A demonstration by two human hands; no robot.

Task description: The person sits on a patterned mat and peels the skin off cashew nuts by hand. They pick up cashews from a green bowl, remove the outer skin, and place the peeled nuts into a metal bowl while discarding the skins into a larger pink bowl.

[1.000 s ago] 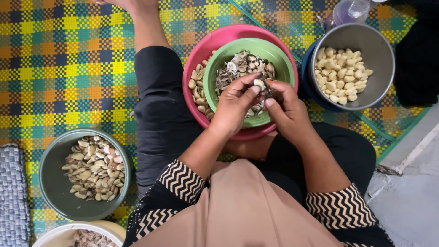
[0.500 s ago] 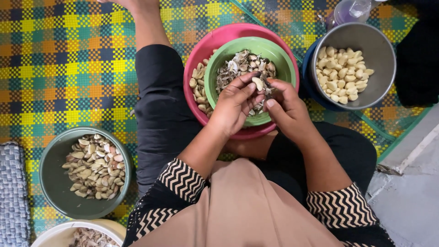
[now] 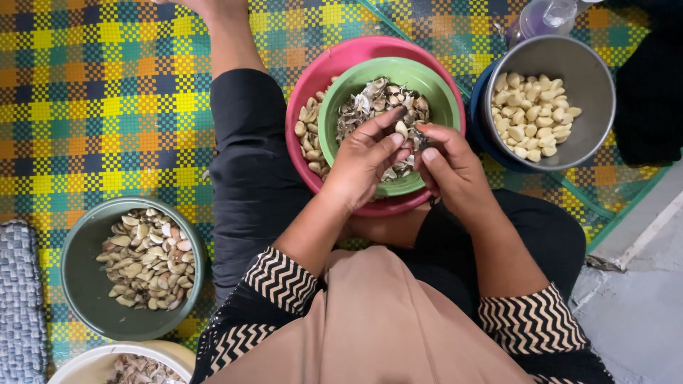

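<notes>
Both hands (image 3: 409,160) pinch nut (image 3: 404,130) over green bowl (image 3: 441,96); steel bowl (image 3: 590,78) right.

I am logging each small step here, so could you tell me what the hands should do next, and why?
Probably pull the last skin off the clove pinched between left hand and right hand: both fingertips meet on it above the green bowl, which holds peelings.

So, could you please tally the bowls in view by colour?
Pink bowl: 1
Light green bowl: 1
Steel bowl: 1
Dark green bowl: 1
Cream bowl: 1
Total: 5 bowls. Left hand and right hand work over the light green one.
</notes>
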